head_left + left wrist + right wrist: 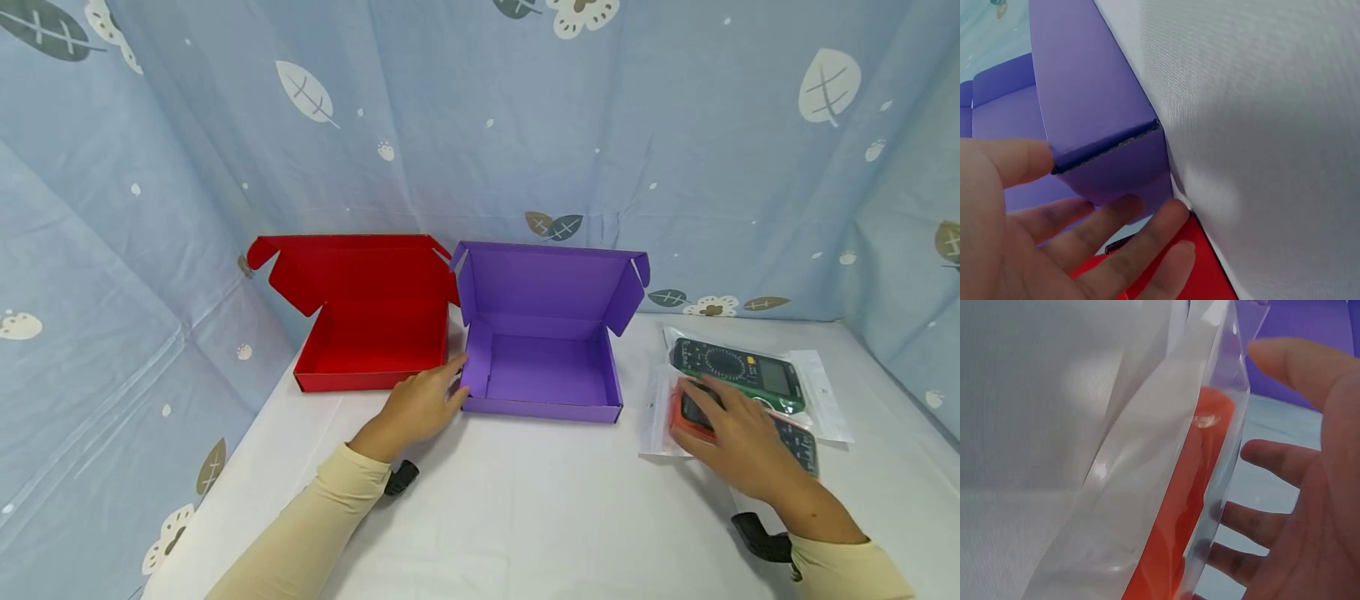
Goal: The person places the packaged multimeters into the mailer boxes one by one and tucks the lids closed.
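Observation:
My left hand (423,404) is at the left front corner of an open purple cardboard box (543,412). In the left wrist view its thumb (1029,161) meets the box corner, while the loosely extended fingers lie along the side wall. On the right, my right hand (742,442) spreads over an orange multimeter (1179,506) in a clear plastic bag (1129,469). Its fingertips touch the bag's edge in the right wrist view, and the thumb stands apart. Directly behind lies a green multimeter (738,367) in another clear bag (825,396). My right hand partly hides the orange multimeter.
An open red cardboard box (367,382) stands left of the purple one, with its lid raised. Both boxes sit toward the back of the white-covered table (540,508). A blue patterned curtain (480,150) closes off the back and sides.

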